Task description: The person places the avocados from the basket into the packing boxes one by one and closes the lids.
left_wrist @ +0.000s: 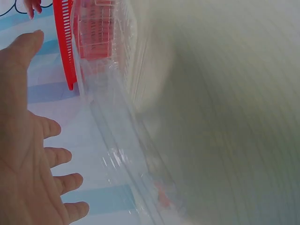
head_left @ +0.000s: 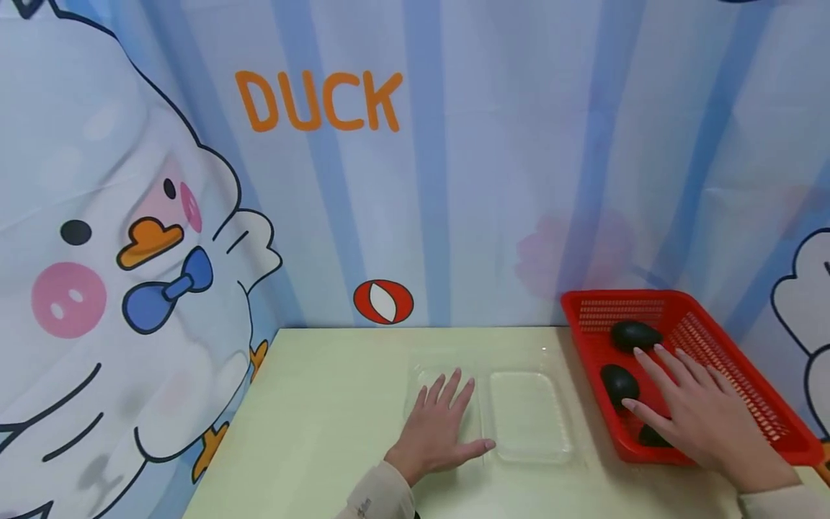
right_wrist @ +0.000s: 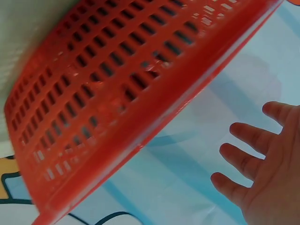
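Our left hand (head_left: 437,436), fingers spread, hangs above a clear container (head_left: 528,418) on the pale yellow table (head_left: 311,425); our right hand (head_left: 703,411), fingers apart, over dark avocados (head_left: 634,336) in the red basket (head_left: 616,296). Behind, we see striped blue cloth (head_left: 499,158) printed with a duck (head_left: 123,346).

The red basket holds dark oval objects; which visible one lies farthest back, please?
The object nearest the basket's far rim; the middle object and half-hidden object lie further forward.
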A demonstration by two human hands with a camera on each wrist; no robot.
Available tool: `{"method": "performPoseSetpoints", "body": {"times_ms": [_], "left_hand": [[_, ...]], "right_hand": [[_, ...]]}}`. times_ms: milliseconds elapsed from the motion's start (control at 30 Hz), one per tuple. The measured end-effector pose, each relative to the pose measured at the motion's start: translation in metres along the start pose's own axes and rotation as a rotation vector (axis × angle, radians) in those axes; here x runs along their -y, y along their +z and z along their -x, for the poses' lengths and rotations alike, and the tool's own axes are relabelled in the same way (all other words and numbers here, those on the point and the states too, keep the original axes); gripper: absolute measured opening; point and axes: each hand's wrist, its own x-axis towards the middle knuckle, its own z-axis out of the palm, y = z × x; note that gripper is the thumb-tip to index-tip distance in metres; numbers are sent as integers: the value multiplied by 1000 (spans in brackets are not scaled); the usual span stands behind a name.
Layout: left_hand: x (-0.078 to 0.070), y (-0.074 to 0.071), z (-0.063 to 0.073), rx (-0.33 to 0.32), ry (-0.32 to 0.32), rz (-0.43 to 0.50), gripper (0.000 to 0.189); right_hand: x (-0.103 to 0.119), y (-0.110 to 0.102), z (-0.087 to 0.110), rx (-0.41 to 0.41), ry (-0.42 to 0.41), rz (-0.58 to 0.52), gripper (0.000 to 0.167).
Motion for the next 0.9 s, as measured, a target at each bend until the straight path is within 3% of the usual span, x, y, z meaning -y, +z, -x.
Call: {"method": "performPoseSetpoints", "body": {"times_ms": [467,700,900], "left_hand": [[-5,16,-1,58,-26,49,99],[-7,21,-1,73,-40,48,102],[-8,26,-3,92,-52,44,105]], "right_hand": [[-42,13,-9,127,85,-20,104],[-70,24,-13,343,147,-60,98],[-82,28,-9,480,144,-72,88]]}}
